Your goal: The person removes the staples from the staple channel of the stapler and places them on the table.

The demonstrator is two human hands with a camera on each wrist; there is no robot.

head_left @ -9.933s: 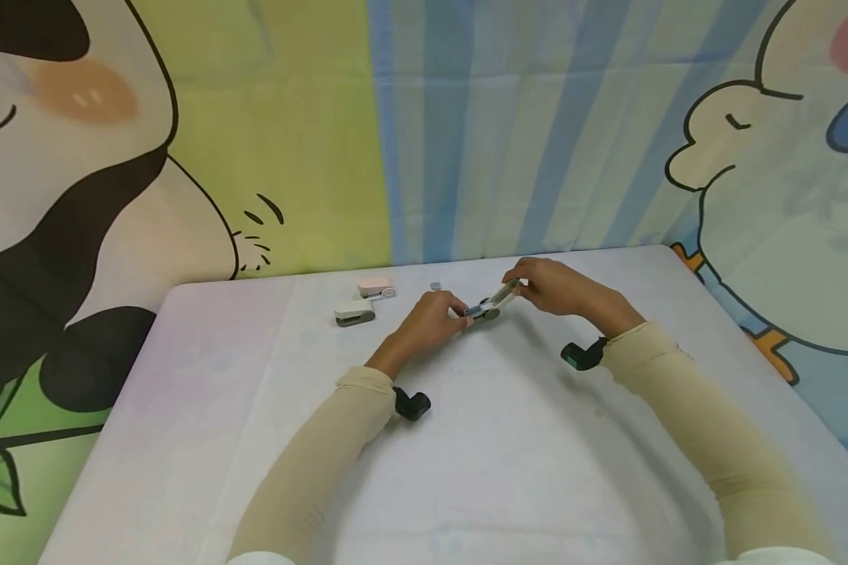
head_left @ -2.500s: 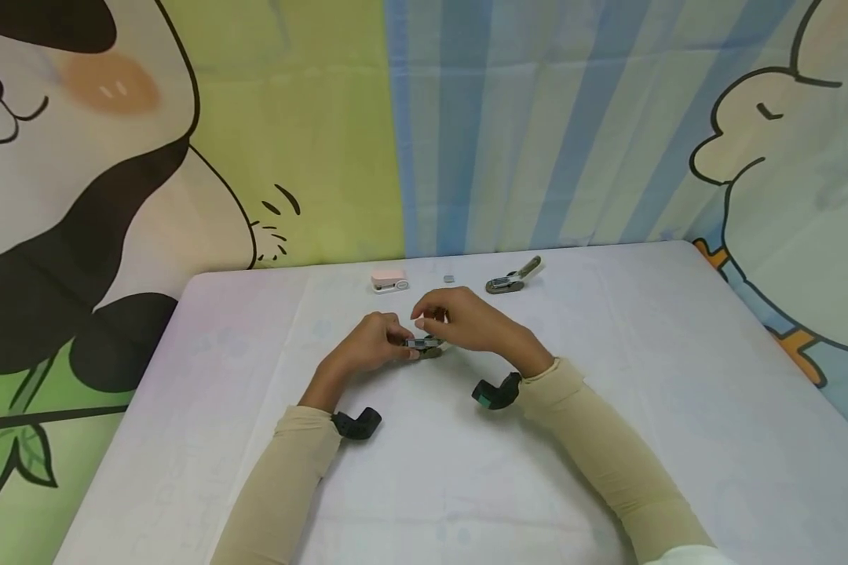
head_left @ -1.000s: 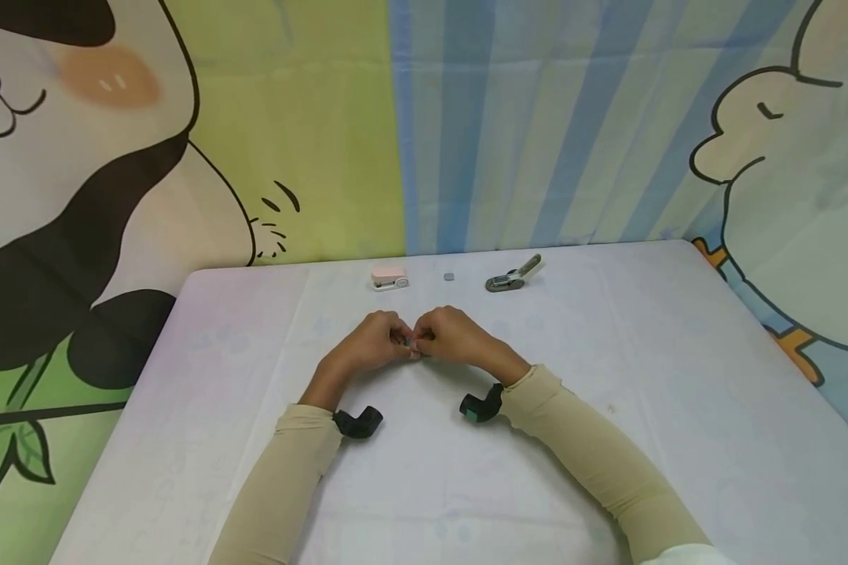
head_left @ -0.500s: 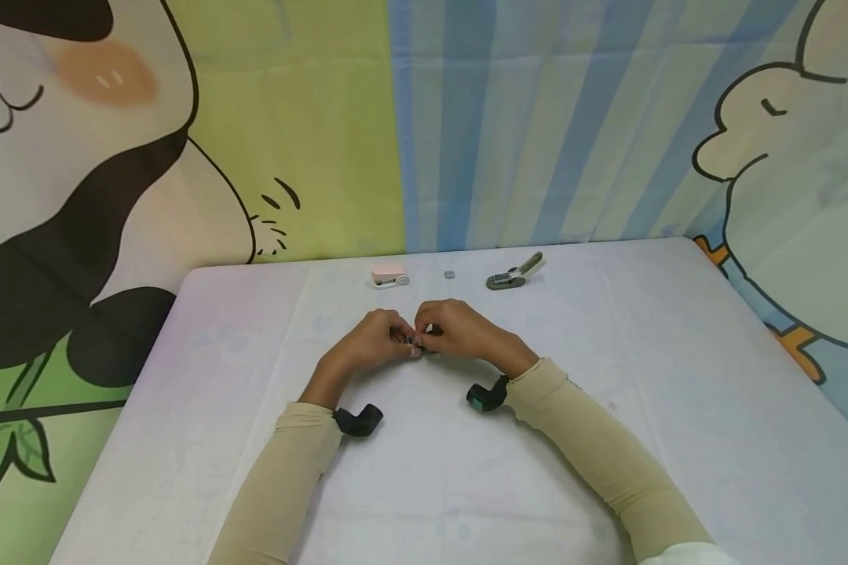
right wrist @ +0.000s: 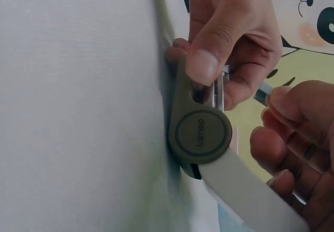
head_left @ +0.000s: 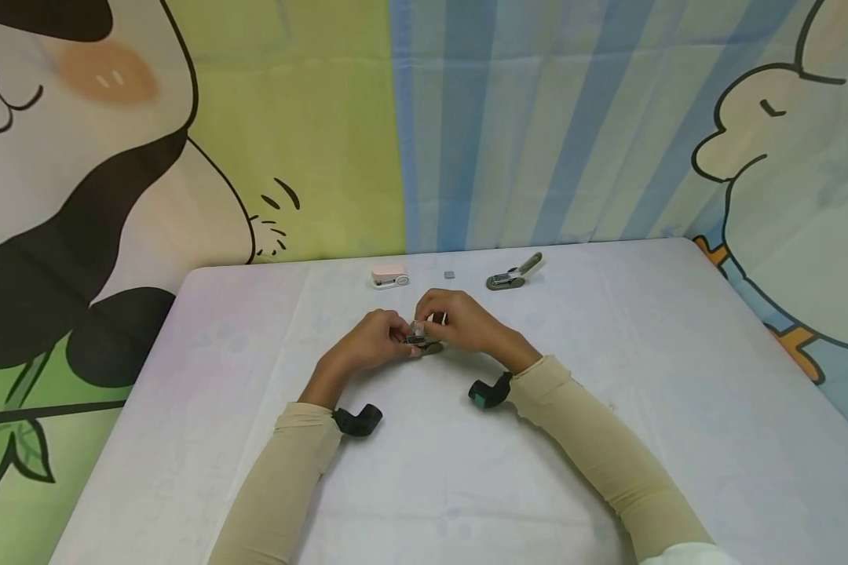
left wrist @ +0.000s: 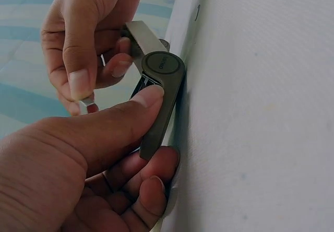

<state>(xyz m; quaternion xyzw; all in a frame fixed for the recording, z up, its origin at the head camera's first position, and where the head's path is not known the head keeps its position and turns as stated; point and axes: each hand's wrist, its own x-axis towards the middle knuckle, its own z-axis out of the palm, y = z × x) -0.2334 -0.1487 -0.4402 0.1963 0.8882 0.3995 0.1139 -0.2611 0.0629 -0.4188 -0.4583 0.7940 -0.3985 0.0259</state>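
Note:
My left hand [head_left: 374, 341] grips the base of an olive-green and white stapler [head_left: 433, 348] on the table, its top arm swung up. In the left wrist view the thumb presses on the side of the stapler [left wrist: 166, 93] near its round hinge. My right hand [head_left: 462, 322] is just above it, pinching a short strip of staples [right wrist: 262, 92] between thumb and fingertips. The strip is apart from the stapler's metal channel [right wrist: 216, 93]. How full the channel is cannot be made out.
Along the back of the white table [head_left: 608, 353] lie a pink stapler [head_left: 390, 276], a small grey staple strip [head_left: 449, 275] and another olive-green stapler [head_left: 512, 276] with its arm raised. A printed curtain [head_left: 509, 118] hangs behind the table.
The first olive stapler has gone from my hands to the back right; the white-topped one has come from the back left. Just now my right hand has lifted off its channel with staples.

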